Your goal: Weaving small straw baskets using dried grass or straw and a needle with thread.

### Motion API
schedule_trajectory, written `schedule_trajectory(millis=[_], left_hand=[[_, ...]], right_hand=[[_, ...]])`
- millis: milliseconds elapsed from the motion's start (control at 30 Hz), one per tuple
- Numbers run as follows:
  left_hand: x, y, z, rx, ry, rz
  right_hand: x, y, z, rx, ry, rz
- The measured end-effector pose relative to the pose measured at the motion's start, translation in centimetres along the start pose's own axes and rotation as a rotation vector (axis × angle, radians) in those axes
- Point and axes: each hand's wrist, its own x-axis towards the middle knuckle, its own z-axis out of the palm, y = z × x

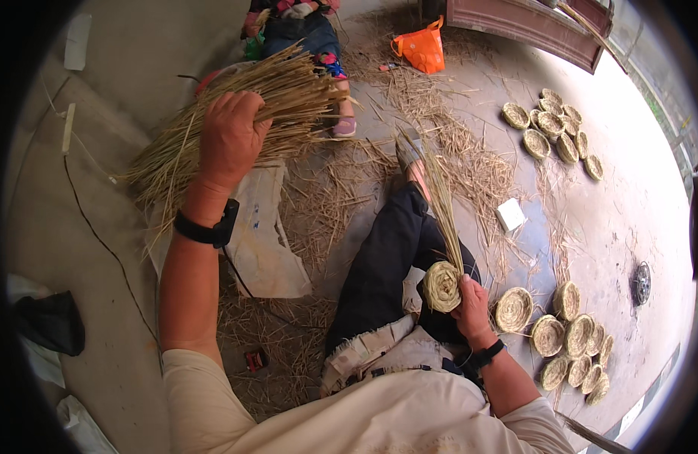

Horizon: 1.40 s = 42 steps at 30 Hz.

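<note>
At the upper left, my left hand (pixel 232 136) is over a big loose bundle of dry straw (pixel 296 94), its fingers curled and pinching at the stalks; how many they hold is hidden. Against my thigh, my right hand (pixel 472 306) grips the edge of a small coiled straw basket (pixel 443 287), round and pale. A tuft of long straw strands (pixel 442 193) runs up from that basket past my foot, held along with it by the thumb and fingers.
Several finished straw baskets (pixel 578 335) lie at my right, more (pixel 549 122) farther off. Straw scraps litter the floor. Another person (pixel 300 38) sits beyond the bundle. An orange bag (pixel 421 49), a white block (pixel 510 215) and a black cable (pixel 110 246) are also on the floor.
</note>
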Motion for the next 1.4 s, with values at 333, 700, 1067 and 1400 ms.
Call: schedule_trajectory(millis=[333,700,1067,1400], left_hand=[[4.3,6.1,-9.8,-0.236,0.367,-0.037],[-4.5,23.8,-10.3,-0.253,-0.396,0.096],[-15.8,30.0,-2.6,-0.506,-0.789,-0.064],[-17.3,32.1,-0.7,-0.662,-0.89,-0.181]], right_hand=[[-1.2,-0.2,0.0,0.0,0.014,-0.037],[-3.1,-3.0,-5.3,-0.678,0.311,-0.654],[-8.0,-5.7,-4.7,-1.058,0.376,-0.711],[-8.0,-2.4,-1.1,-1.179,0.189,-0.81]])
